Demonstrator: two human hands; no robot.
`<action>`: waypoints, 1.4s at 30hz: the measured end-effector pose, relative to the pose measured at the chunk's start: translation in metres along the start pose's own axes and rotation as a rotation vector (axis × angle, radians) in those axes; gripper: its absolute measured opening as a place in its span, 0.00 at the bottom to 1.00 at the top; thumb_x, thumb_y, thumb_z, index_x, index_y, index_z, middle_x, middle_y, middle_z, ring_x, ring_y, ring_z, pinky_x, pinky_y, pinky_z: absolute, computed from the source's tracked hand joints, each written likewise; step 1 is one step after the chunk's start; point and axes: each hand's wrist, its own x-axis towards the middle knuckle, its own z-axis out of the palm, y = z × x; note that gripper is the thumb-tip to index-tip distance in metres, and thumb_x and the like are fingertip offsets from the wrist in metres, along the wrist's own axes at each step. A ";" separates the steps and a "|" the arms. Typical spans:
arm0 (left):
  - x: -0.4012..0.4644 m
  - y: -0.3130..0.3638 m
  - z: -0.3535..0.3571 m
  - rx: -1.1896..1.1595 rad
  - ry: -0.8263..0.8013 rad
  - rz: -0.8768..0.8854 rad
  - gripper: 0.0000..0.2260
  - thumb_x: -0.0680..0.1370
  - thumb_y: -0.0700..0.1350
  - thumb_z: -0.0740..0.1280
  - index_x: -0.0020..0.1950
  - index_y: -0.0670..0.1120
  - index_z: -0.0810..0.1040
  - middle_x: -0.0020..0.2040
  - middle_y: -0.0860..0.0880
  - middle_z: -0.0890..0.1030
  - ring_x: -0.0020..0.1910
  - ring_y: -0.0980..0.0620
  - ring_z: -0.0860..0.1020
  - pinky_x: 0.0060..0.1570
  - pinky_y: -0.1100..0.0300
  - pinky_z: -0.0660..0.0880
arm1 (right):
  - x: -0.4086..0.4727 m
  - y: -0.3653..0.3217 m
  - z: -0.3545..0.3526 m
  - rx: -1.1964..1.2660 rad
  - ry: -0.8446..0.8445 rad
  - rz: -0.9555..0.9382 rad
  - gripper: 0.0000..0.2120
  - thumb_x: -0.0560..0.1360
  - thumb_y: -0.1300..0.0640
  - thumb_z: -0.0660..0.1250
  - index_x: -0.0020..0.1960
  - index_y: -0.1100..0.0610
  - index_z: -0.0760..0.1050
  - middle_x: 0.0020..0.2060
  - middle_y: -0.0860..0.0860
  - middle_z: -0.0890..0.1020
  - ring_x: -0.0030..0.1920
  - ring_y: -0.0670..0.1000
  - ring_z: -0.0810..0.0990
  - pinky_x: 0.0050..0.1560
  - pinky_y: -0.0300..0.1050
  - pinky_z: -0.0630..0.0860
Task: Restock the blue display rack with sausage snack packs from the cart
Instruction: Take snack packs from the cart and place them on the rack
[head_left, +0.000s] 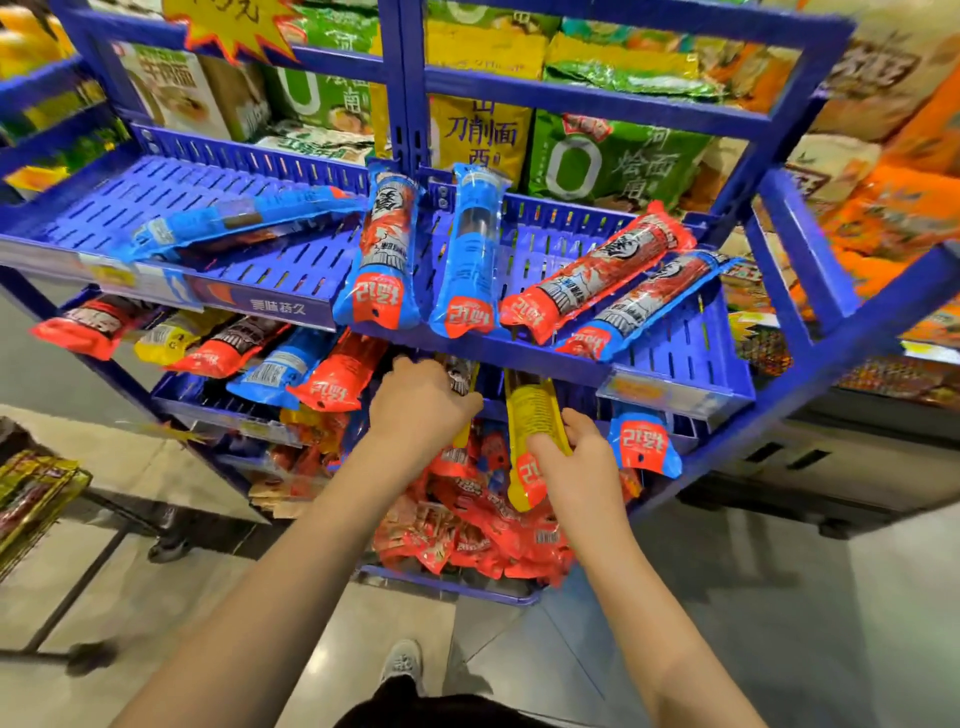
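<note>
Our left hand (423, 402) was curled round a dark pack (460, 375), pinching it just under the front lip of the upper shelf (545, 358) of the rack (810, 130). Our right hand (576, 457) gripped a yellow pack (530, 431) from the side, fingers wrapped on its lower half (the pack's red end hung below and left of that hand, its top end ran up under the shelf).

Just right of the right hand a blue pack (644, 447) hung off the middle shelf edge. Left of the left hand, a row of packs lay tilted on the middle shelf: red (332, 382), blue (278, 371), another red (223, 351), yellow (166, 338), and a further red (85, 325) at the far end.

Above both hands, five packs lay on the upper shelf: two near upright (382, 260) (470, 254), two slanted to the right (592, 275) (649, 306), one flat far left (239, 223).

Below the hands, a heap of red bags (467, 530) filled the bottom tray. Noodle bags (597, 161) stood behind the rack. A wire basket (31, 493) sat low, far left of the left hand. A grey shoe (402, 662) showed on the floor between our forearms.
</note>
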 end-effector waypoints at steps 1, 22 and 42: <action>-0.010 0.000 0.000 -0.002 0.018 -0.003 0.23 0.73 0.56 0.67 0.55 0.38 0.71 0.58 0.38 0.70 0.56 0.36 0.72 0.51 0.49 0.70 | -0.002 0.001 -0.003 0.035 -0.025 0.004 0.06 0.74 0.58 0.66 0.50 0.53 0.73 0.38 0.50 0.79 0.37 0.49 0.76 0.40 0.46 0.71; -0.227 -0.117 -0.011 -0.879 0.353 -0.509 0.04 0.76 0.47 0.67 0.48 0.58 0.75 0.42 0.54 0.80 0.30 0.66 0.77 0.29 0.73 0.71 | -0.103 0.004 0.042 0.351 -0.593 -0.035 0.32 0.55 0.48 0.66 0.59 0.51 0.72 0.51 0.54 0.82 0.49 0.52 0.79 0.51 0.52 0.75; -0.325 -0.458 -0.099 -1.082 0.735 -0.937 0.11 0.75 0.45 0.70 0.55 0.45 0.75 0.38 0.49 0.78 0.20 0.62 0.73 0.23 0.69 0.70 | -0.269 -0.066 0.387 0.109 -1.125 0.102 0.22 0.61 0.56 0.62 0.56 0.53 0.75 0.39 0.51 0.80 0.31 0.41 0.78 0.29 0.35 0.73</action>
